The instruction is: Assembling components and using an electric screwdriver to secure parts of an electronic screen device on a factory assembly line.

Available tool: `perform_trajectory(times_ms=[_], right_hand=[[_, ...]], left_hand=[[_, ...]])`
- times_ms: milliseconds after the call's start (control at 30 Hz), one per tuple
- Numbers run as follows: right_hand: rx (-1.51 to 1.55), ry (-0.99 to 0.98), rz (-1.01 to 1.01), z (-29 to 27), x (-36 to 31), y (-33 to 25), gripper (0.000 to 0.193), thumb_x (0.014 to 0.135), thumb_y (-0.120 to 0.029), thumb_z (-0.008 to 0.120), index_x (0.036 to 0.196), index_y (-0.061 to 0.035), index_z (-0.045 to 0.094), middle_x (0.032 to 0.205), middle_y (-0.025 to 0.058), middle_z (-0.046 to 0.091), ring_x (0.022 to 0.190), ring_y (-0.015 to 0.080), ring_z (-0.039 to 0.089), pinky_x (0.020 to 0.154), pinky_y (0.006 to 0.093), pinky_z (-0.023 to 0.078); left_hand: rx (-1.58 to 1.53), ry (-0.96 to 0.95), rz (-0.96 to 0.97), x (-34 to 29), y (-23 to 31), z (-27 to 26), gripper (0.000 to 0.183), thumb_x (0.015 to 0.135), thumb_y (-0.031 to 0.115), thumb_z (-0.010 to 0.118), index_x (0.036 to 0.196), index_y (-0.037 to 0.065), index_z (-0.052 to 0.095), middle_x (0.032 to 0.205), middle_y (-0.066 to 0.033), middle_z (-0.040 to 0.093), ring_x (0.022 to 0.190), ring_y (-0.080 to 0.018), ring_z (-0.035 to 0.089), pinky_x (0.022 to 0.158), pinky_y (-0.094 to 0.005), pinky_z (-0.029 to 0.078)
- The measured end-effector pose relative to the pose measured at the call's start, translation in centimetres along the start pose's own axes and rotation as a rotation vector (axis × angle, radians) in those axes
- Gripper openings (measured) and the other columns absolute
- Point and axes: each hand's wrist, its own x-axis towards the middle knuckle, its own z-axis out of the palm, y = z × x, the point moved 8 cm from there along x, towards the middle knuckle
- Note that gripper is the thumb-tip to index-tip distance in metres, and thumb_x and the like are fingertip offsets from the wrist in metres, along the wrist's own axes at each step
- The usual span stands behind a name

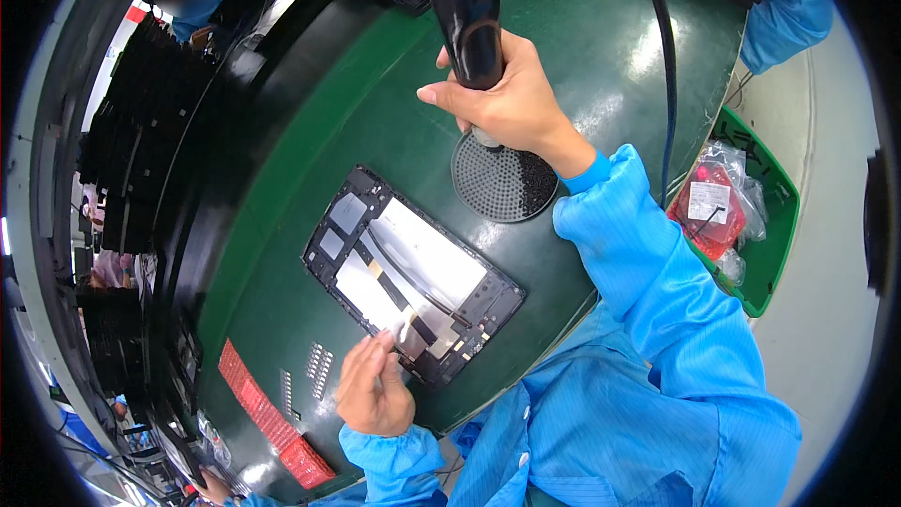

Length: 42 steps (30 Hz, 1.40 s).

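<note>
My right hand (521, 99) is wrapped round the lower part of a black electric screwdriver (465, 9), held upright. Its lower end reaches a round perforated tray (469, 178) with small black screws (530, 183) heaped on its right side; the very tip is hidden. In front of me lies an opened tablet (422, 277), insides up, with silvery panels and dark flex cables. My left hand (375, 394) is at the tablet's near left edge, fingers loosely bent and thumb apart, with nothing visible in it. Whether the fingertips touch the tablet is unclear.
Left of the tablet are small rows of parts (320, 371) and a red bubble-wrap strip (272, 418). A black cable (666, 66) hangs at the right. Beyond the table edge stands a green bin (784, 225) with plastic bags. Other people in blue (793, 14) are nearby.
</note>
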Motion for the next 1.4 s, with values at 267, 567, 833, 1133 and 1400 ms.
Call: perform_trajectory(times_ms=[267, 567, 833, 1133, 1400], right_hand=[[0.009, -0.017, -0.004, 0.7, -0.1, 0.2, 0.029, 0.070, -0.006, 0.078, 0.082, -0.0029, 0.052, 0.062, 0.0006, 0.056, 0.048, 0.0077, 0.054, 0.043, 0.0237, 0.042], [0.037, -0.073, -0.245, 3.1, -3.0, -5.3, 0.028, 0.077, -0.001, 0.072, 0.099, 0.0011, 0.056, 0.060, 0.0030, 0.058, 0.051, 0.0099, 0.054, 0.049, 0.0226, 0.043], [0.159, -0.304, -0.256, 12.4, -6.1, -6.7, 0.031, 0.075, 0.008, 0.070, 0.101, 0.0015, 0.054, 0.061, 0.0046, 0.059, 0.050, 0.0092, 0.055, 0.048, 0.0202, 0.042], [0.232, -0.435, -0.161, 19.2, -7.1, -6.7, 0.029, 0.073, 0.005, 0.073, 0.095, 0.0047, 0.055, 0.059, 0.0034, 0.058, 0.052, 0.0073, 0.056, 0.047, 0.0191, 0.042], [0.168, -0.562, -0.042, 24.6, -7.8, -2.5, 0.032, 0.075, 0.004, 0.072, 0.099, 0.0030, 0.051, 0.061, 0.0054, 0.060, 0.049, 0.0109, 0.056, 0.045, 0.0228, 0.043]], left_hand=[[0.301, 0.017, -0.179, -2.2, -2.8, -3.6, 0.014, 0.081, -0.008, 0.063, 0.095, -0.004, 0.062, 0.096, -0.0159, 0.063, 0.087, -0.0213, 0.061, 0.073, -0.0296, 0.051], [-0.478, 0.037, -0.887, -4.6, -10.8, -3.2, 0.012, 0.083, 0.000, 0.066, 0.091, -0.007, 0.063, 0.083, -0.0121, 0.067, 0.074, -0.0190, 0.067, 0.066, -0.0255, 0.054], [-0.535, 0.029, -0.881, -1.5, -12.1, -0.2, 0.013, 0.084, 0.009, 0.068, 0.089, -0.003, 0.066, 0.081, -0.0059, 0.065, 0.069, -0.0093, 0.063, 0.058, -0.0215, 0.049], [-0.414, 0.173, -0.703, 0.6, -14.1, -0.5, 0.014, 0.079, 0.006, 0.072, 0.084, -0.005, 0.065, 0.083, -0.0065, 0.061, 0.067, -0.0099, 0.062, 0.045, -0.0217, 0.046], [-0.577, -0.059, -0.929, 1.1, -15.6, 0.1, 0.014, 0.077, 0.006, 0.073, 0.080, 0.000, 0.061, 0.070, -0.0065, 0.065, 0.058, -0.0101, 0.062, 0.043, -0.0222, 0.049]])
